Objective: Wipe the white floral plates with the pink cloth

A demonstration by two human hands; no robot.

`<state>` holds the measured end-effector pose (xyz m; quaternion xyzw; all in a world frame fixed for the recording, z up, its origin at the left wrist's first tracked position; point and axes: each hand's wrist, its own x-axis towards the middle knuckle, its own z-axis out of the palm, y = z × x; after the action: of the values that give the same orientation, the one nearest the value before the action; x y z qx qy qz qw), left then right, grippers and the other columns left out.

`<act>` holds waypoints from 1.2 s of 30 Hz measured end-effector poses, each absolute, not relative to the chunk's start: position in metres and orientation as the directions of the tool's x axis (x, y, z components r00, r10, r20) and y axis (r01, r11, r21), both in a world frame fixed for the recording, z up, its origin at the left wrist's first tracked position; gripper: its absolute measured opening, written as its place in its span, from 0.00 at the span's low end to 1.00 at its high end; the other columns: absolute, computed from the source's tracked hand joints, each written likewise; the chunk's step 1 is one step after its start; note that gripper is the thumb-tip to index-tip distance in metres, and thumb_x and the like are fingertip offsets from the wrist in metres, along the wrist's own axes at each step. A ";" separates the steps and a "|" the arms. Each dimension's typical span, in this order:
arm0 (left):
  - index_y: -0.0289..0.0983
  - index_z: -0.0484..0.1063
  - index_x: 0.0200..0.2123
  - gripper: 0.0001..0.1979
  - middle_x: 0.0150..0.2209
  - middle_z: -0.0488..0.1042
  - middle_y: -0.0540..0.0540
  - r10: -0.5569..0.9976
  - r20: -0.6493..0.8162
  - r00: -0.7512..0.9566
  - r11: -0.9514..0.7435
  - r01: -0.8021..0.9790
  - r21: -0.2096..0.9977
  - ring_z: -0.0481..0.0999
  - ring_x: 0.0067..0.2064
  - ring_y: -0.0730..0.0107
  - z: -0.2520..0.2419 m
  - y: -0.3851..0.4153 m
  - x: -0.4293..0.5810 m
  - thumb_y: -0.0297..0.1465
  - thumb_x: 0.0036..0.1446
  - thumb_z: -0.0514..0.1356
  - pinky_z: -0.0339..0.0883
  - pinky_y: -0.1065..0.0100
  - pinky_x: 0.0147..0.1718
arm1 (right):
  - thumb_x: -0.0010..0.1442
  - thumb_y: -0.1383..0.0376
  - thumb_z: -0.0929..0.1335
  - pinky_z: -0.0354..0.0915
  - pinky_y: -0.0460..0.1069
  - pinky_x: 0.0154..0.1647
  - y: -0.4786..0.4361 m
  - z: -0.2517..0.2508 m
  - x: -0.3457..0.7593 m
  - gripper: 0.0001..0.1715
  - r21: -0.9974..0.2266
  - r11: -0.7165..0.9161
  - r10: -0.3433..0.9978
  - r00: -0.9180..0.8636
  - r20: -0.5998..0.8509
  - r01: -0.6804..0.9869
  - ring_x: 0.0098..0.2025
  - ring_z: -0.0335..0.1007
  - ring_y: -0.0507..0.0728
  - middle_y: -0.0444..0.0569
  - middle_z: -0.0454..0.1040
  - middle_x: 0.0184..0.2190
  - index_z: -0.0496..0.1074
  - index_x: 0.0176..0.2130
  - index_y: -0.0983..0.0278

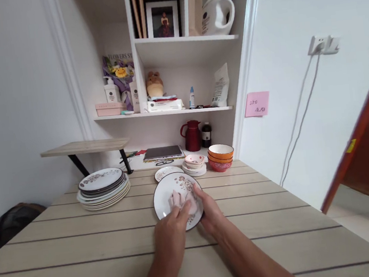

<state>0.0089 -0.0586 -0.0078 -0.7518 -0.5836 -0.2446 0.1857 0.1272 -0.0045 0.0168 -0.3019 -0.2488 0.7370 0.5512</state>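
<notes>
Over the pale wooden counter (pixel 83 248), right of the stacked white plates (pixel 103 197), our right hand (pixel 211 213) pinches a round white floral plate (pixel 163 189), our left hand (pixel 172 229) a pink cloth (pixel 177 199), apparently wiping, needing steady turning next.

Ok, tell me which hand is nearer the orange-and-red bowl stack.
Right. The right hand grips the right edge of the plate, in front of the bowl stack and slightly left; the left hand is farther left, holding the cloth against the plate.

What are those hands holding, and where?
The right hand grips a round, white, floral plate by its right rim; the left hand holds a pale pink cloth against its face.
</notes>
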 end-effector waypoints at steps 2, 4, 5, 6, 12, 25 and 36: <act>0.51 0.67 0.57 0.20 0.40 0.78 0.49 0.798 0.586 0.142 -0.199 0.979 0.035 0.78 0.35 0.69 -0.003 -0.058 0.007 0.32 0.62 0.56 0.67 0.72 0.29 | 0.57 0.55 0.68 0.71 0.54 0.44 -0.008 0.014 0.121 0.22 -0.714 -0.293 0.954 -0.244 -0.174 -0.636 0.37 0.78 0.60 0.56 0.81 0.37 0.74 0.44 0.70; 0.50 0.66 0.58 0.20 0.41 0.78 0.49 0.809 0.581 0.088 -0.153 0.986 0.063 0.78 0.37 0.68 0.001 -0.056 0.005 0.33 0.63 0.55 0.68 0.71 0.32 | 0.57 0.55 0.68 0.71 0.54 0.44 -0.010 0.012 0.116 0.22 -0.710 -0.322 0.944 -0.272 -0.188 -0.627 0.37 0.78 0.60 0.54 0.81 0.37 0.74 0.45 0.69; 0.48 0.66 0.58 0.20 0.42 0.78 0.48 0.813 0.580 0.062 -0.129 0.989 0.076 0.78 0.38 0.68 0.003 -0.054 0.003 0.33 0.64 0.54 0.68 0.70 0.33 | 0.58 0.55 0.68 0.71 0.54 0.44 -0.011 0.011 0.115 0.22 -0.707 -0.330 0.941 -0.274 -0.197 -0.625 0.37 0.78 0.60 0.54 0.81 0.36 0.73 0.46 0.68; 0.47 0.66 0.58 0.19 0.42 0.78 0.47 0.815 0.578 0.035 -0.102 0.991 0.084 0.78 0.39 0.67 0.005 -0.053 0.001 0.33 0.64 0.53 0.68 0.69 0.35 | 0.58 0.55 0.68 0.70 0.54 0.44 -0.011 0.010 0.114 0.22 -0.707 -0.332 0.941 -0.267 -0.207 -0.624 0.37 0.78 0.59 0.53 0.81 0.36 0.73 0.46 0.68; 0.39 0.67 0.56 0.18 0.42 0.78 0.43 0.826 0.550 -0.121 0.057 0.990 0.132 0.77 0.40 0.61 0.008 -0.047 -0.013 0.32 0.65 0.51 0.68 0.63 0.38 | 0.58 0.55 0.68 0.70 0.54 0.45 -0.012 0.012 0.115 0.24 -0.699 -0.340 0.940 -0.200 -0.278 -0.629 0.37 0.78 0.60 0.55 0.81 0.35 0.73 0.47 0.70; 0.41 0.70 0.53 0.17 0.39 0.77 0.46 0.705 0.638 0.308 -0.411 0.912 0.013 0.76 0.38 0.64 -0.012 -0.046 0.003 0.27 0.60 0.58 0.69 0.64 0.37 | 0.59 0.53 0.67 0.69 0.52 0.46 -0.007 0.013 0.122 0.23 -0.658 -0.394 0.914 -0.350 -0.206 -0.642 0.36 0.78 0.58 0.54 0.81 0.34 0.74 0.42 0.70; 0.43 0.68 0.56 0.19 0.40 0.77 0.45 0.732 0.681 0.024 -0.070 0.997 0.041 0.73 0.43 0.61 0.008 -0.040 0.004 0.27 0.63 0.54 0.59 0.53 0.48 | 0.59 0.52 0.66 0.68 0.53 0.48 -0.012 0.011 0.113 0.26 -0.730 -0.341 0.930 -0.325 -0.170 -0.593 0.40 0.78 0.59 0.53 0.81 0.37 0.73 0.49 0.67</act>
<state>0.0040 -0.0396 0.0079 -0.6756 -0.6397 -0.2808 0.2357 0.1126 -0.0123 0.0112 -0.2972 -0.2837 0.7629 0.4992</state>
